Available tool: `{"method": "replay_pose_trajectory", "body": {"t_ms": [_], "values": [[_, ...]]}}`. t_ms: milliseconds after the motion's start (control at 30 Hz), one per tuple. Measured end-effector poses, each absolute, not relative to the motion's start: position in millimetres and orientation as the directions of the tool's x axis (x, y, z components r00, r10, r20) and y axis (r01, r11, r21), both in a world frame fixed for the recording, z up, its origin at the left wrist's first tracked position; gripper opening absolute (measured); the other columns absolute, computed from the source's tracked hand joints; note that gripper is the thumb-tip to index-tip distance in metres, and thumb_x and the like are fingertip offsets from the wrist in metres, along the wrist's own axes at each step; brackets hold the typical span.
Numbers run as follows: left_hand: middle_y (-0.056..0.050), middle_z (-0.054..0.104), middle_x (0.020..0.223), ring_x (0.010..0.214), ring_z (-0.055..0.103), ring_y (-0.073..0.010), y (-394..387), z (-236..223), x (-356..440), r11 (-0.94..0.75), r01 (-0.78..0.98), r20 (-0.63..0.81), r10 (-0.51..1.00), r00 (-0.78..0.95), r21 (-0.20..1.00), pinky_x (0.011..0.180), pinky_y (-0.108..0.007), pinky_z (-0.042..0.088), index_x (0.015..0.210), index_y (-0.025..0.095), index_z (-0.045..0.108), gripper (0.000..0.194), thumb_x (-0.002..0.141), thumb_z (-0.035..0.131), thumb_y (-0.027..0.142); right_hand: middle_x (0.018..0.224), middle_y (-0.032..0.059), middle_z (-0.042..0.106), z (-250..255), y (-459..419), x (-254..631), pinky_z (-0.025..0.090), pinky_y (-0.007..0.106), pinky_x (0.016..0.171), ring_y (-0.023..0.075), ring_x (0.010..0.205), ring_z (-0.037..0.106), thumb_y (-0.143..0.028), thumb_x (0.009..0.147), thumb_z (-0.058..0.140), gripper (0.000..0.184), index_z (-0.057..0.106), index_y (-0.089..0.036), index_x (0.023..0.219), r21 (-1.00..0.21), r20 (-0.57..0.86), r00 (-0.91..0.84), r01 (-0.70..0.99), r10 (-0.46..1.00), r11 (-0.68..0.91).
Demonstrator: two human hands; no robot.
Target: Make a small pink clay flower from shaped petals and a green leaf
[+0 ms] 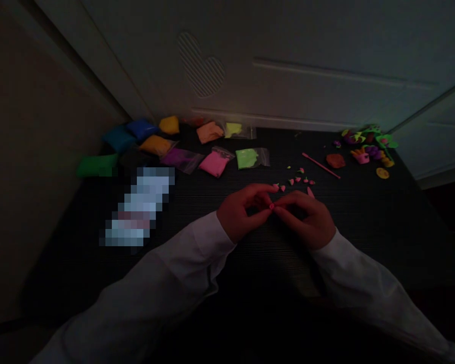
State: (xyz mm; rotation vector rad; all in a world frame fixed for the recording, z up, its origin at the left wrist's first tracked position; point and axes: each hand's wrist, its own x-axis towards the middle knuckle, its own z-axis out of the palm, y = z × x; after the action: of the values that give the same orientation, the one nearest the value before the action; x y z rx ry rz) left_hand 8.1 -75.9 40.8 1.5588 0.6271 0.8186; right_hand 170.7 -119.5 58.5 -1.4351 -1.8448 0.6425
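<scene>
Over the dark table, my left hand (244,210) and my right hand (309,217) meet at the fingertips. Between them is a tiny pink piece of clay (272,206), pinched from both sides; it looks like a small rolled bud. Just beyond my fingers lie several small pink clay buds (298,179) with green bits on them. A flat, pointed pink piece (310,192) shows behind my right hand. Farther off to the right, a thin pink modelling stick (321,166) lies at a slant. The light is dim, so fine detail is hard to make out.
Bags of coloured clay, such as a pink bag (216,162) and a light green bag (248,158), line the back left. A blurred bright screen (138,207) lies at left. At back right are a reddish lump (335,161) and small clay figures (372,150). A white panel (318,96) rises behind.
</scene>
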Motion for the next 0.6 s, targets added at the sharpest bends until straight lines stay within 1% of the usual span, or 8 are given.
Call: {"method": "replay_pose_trajectory", "body": {"t_ms": [167,400,600], "values": [[-0.001,0.054,0.079,0.074,0.054,-0.0083,-75.8,41.8,8.6,-0.131,-0.067,0.145,0.783,0.605,0.989,0.074,-0.024,0.045,0.105,0.016,0.048,0.038,0.069,0.055,0.014,0.074,0.001,0.06,57.4,-119.2,171.5,0.04,0.027,0.061,0.0112,0.066,0.053,-0.028,0.072,0.055,0.011,0.061,-0.02,0.079,-0.76,0.215,-0.128,0.601,0.968,0.248],[-0.001,0.054,0.079,0.074,0.054,-0.0077,-75.6,40.1,9.2,-0.156,-0.083,0.175,0.789,0.589,0.984,0.073,-0.022,0.045,0.103,0.016,0.049,0.036,0.067,0.055,0.012,0.075,0.0018,0.061,58.0,-118.5,171.9,0.041,0.028,0.064,0.0124,0.068,0.054,-0.029,0.074,0.053,0.014,0.061,-0.019,0.079,-0.81,0.131,-0.11,0.561,0.985,0.17],[-0.001,0.055,0.078,0.073,0.055,-0.0085,-75.0,40.5,8.9,-0.166,-0.082,0.183,0.791,0.584,0.983,0.071,-0.023,0.045,0.102,0.015,0.05,0.036,0.067,0.055,0.012,0.079,0.0028,0.061,58.4,-118.9,171.3,0.041,0.03,0.066,0.0139,0.072,0.055,-0.03,0.073,0.054,0.016,0.061,-0.019,0.081,-0.842,0.101,-0.108,0.52,0.989,0.143]]}}
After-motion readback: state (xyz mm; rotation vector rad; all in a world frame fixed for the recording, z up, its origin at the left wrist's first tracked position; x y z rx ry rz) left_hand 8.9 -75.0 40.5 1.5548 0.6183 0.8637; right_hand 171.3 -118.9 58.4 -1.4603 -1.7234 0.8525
